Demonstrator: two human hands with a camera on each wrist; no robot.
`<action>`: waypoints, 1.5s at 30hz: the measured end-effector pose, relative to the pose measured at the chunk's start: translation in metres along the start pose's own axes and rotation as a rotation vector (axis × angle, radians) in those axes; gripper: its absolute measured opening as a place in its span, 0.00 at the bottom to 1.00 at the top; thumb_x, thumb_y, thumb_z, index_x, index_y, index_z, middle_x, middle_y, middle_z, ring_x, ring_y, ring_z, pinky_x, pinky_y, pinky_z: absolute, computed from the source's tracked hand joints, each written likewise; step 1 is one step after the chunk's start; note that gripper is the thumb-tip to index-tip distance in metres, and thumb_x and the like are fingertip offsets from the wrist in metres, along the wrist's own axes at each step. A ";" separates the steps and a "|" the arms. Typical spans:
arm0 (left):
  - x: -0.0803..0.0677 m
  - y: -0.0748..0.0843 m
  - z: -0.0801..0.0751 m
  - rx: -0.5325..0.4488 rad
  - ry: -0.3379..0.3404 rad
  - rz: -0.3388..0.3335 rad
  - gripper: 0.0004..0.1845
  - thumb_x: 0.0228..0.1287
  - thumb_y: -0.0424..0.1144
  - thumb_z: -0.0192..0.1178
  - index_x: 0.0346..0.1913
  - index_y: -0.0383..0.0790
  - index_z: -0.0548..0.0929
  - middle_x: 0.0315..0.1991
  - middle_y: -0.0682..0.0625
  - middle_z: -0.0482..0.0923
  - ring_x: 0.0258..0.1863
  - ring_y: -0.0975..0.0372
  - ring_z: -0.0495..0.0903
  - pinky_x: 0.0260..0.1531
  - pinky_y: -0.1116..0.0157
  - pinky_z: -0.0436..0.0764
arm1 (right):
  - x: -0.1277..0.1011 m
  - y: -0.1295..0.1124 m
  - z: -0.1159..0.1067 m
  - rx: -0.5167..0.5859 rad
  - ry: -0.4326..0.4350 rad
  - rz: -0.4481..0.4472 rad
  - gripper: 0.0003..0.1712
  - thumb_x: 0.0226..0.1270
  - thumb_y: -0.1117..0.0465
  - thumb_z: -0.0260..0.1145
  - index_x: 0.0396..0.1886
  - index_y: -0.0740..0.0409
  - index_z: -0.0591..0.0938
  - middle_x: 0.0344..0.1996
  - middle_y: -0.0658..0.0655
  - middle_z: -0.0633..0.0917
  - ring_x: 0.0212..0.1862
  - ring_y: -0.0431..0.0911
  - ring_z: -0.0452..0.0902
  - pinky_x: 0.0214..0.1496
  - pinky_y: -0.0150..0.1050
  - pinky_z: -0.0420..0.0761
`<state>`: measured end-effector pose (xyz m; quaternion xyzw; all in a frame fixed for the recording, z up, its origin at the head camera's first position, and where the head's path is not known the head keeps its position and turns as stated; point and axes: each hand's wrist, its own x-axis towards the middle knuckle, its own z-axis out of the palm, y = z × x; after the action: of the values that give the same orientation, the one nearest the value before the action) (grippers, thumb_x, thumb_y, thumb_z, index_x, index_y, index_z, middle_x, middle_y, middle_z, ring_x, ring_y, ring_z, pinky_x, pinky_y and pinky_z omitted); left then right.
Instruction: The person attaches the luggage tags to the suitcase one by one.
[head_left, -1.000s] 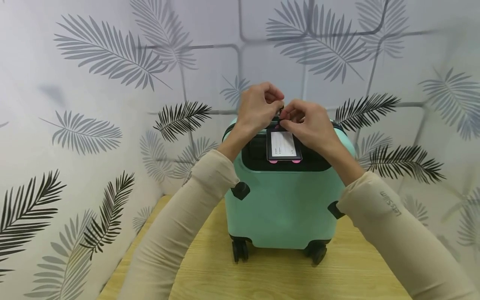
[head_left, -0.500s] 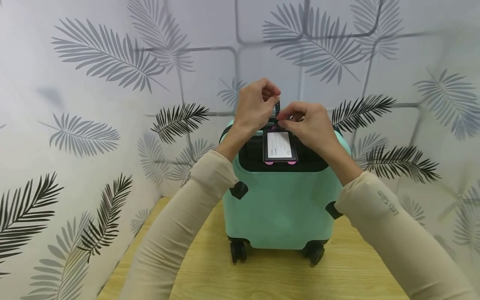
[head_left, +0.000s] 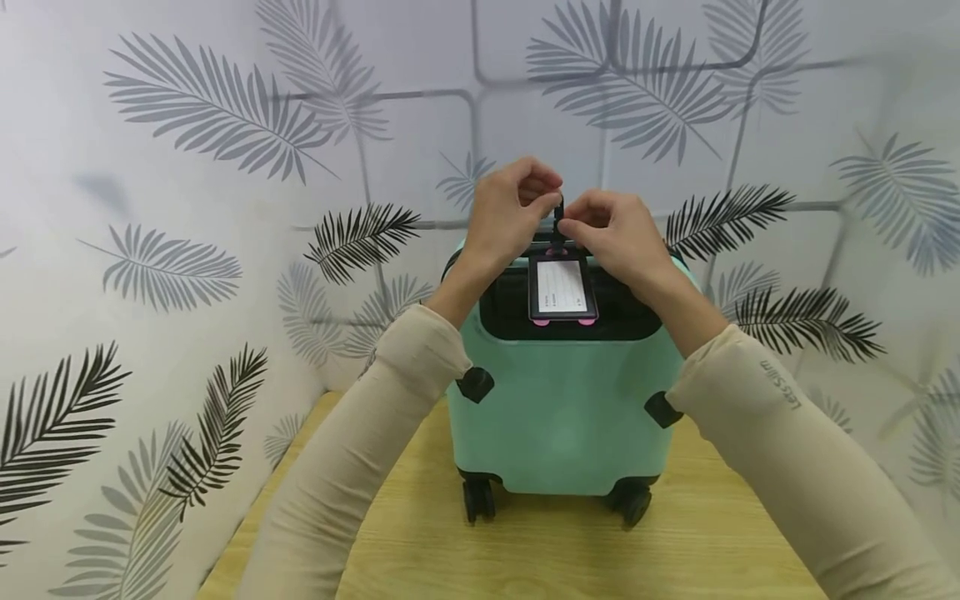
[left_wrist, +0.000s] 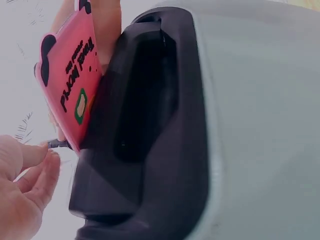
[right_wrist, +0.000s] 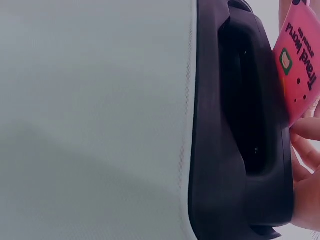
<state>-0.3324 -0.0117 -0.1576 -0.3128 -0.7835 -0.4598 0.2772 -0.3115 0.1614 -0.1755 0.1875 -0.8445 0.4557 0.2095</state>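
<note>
Both hands, left hand and right hand, pinch the thin black strap of the flat pink luggage tag.

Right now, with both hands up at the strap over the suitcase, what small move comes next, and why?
Probably draw the strap snug: the left hand and right hand pinch it above the handle, and the luggage tag already hangs against the mint suitcase.

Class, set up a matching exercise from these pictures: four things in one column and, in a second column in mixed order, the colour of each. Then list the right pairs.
Things:
1. suitcase shell
2. luggage tag, printed side
3. table top
4. suitcase wheels

Colours:
A. pink
B. black
C. mint green
D. light wood

Pairs: 1-C, 2-A, 3-D, 4-B
</note>
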 end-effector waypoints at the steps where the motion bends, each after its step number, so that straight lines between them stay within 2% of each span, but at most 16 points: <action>1: -0.003 -0.002 0.000 0.003 -0.012 -0.016 0.07 0.72 0.34 0.67 0.49 0.36 0.86 0.43 0.47 0.88 0.41 0.61 0.86 0.46 0.70 0.81 | 0.000 0.000 0.001 0.005 0.008 0.007 0.11 0.76 0.58 0.66 0.48 0.61 0.86 0.43 0.60 0.88 0.42 0.47 0.81 0.45 0.39 0.77; 5: -0.013 -0.011 0.002 0.022 -0.073 -0.085 0.08 0.74 0.38 0.66 0.47 0.37 0.87 0.41 0.47 0.88 0.41 0.60 0.87 0.43 0.68 0.82 | -0.001 0.000 0.003 0.024 0.035 0.027 0.11 0.75 0.57 0.68 0.47 0.61 0.86 0.41 0.60 0.88 0.40 0.48 0.81 0.44 0.40 0.77; 8: -0.017 -0.017 0.001 0.011 -0.113 -0.110 0.08 0.74 0.39 0.66 0.45 0.37 0.88 0.40 0.47 0.89 0.40 0.60 0.87 0.40 0.67 0.83 | -0.002 0.001 0.003 0.062 0.051 0.046 0.11 0.74 0.57 0.69 0.47 0.60 0.86 0.39 0.58 0.88 0.40 0.49 0.81 0.44 0.41 0.77; 13: -0.017 -0.018 -0.001 0.008 -0.156 -0.103 0.08 0.72 0.41 0.68 0.44 0.39 0.89 0.40 0.49 0.89 0.40 0.62 0.87 0.40 0.67 0.82 | -0.003 -0.001 0.002 0.123 0.084 0.039 0.10 0.73 0.58 0.70 0.45 0.61 0.86 0.33 0.50 0.87 0.40 0.49 0.81 0.44 0.38 0.79; 17: -0.015 -0.017 -0.004 0.013 -0.198 -0.109 0.08 0.72 0.41 0.68 0.44 0.39 0.90 0.40 0.49 0.89 0.40 0.62 0.87 0.42 0.67 0.82 | -0.004 -0.003 0.002 0.094 0.099 -0.007 0.10 0.72 0.60 0.71 0.44 0.63 0.87 0.31 0.47 0.85 0.40 0.45 0.80 0.42 0.34 0.77; 22: -0.011 -0.013 -0.006 0.054 -0.251 -0.077 0.10 0.73 0.42 0.67 0.46 0.39 0.91 0.41 0.49 0.89 0.42 0.61 0.86 0.43 0.66 0.82 | -0.006 -0.005 0.000 0.067 0.136 -0.049 0.08 0.72 0.61 0.70 0.42 0.64 0.87 0.31 0.48 0.84 0.41 0.43 0.78 0.43 0.36 0.72; 26: -0.008 -0.011 -0.007 0.054 -0.272 -0.073 0.10 0.74 0.42 0.65 0.47 0.40 0.90 0.43 0.49 0.89 0.43 0.62 0.86 0.44 0.66 0.82 | -0.006 -0.007 -0.002 0.077 0.141 -0.039 0.09 0.71 0.61 0.71 0.42 0.64 0.87 0.30 0.46 0.85 0.41 0.42 0.79 0.45 0.36 0.73; 29: -0.008 -0.011 -0.007 0.041 -0.272 -0.078 0.09 0.74 0.42 0.65 0.47 0.40 0.90 0.42 0.50 0.89 0.42 0.63 0.86 0.44 0.66 0.82 | -0.007 -0.008 -0.007 0.071 0.111 -0.008 0.10 0.72 0.60 0.71 0.44 0.63 0.87 0.32 0.47 0.85 0.42 0.42 0.80 0.46 0.36 0.75; 33: -0.012 -0.011 -0.009 0.037 -0.260 -0.084 0.10 0.75 0.42 0.65 0.49 0.40 0.89 0.44 0.51 0.89 0.44 0.64 0.86 0.46 0.66 0.82 | -0.017 -0.009 -0.016 0.006 0.093 0.025 0.12 0.75 0.56 0.67 0.49 0.59 0.87 0.39 0.52 0.86 0.46 0.44 0.79 0.51 0.39 0.74; 37: -0.021 -0.013 -0.021 0.056 -0.167 -0.057 0.11 0.77 0.42 0.63 0.52 0.41 0.89 0.46 0.50 0.88 0.46 0.63 0.86 0.50 0.68 0.81 | -0.037 -0.004 -0.029 -0.119 0.142 -0.017 0.15 0.78 0.54 0.62 0.54 0.57 0.86 0.48 0.56 0.87 0.50 0.45 0.78 0.57 0.43 0.74; 41: -0.034 -0.020 -0.050 0.118 -0.036 0.012 0.11 0.77 0.41 0.62 0.51 0.39 0.89 0.46 0.48 0.88 0.47 0.60 0.86 0.51 0.66 0.82 | -0.063 0.004 -0.050 -0.198 0.194 -0.062 0.18 0.81 0.52 0.59 0.61 0.55 0.83 0.54 0.57 0.86 0.54 0.47 0.78 0.59 0.42 0.73; 45: -0.057 -0.031 -0.085 0.205 0.025 0.053 0.12 0.79 0.42 0.59 0.52 0.39 0.88 0.49 0.47 0.87 0.49 0.56 0.85 0.51 0.60 0.83 | -0.095 0.018 -0.072 -0.237 0.225 -0.044 0.21 0.82 0.50 0.57 0.66 0.53 0.80 0.59 0.57 0.83 0.60 0.52 0.75 0.63 0.53 0.70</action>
<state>-0.3061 -0.1133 -0.1799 -0.2975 -0.8144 -0.3736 0.3297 -0.2278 0.2440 -0.2017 0.1278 -0.8592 0.3663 0.3335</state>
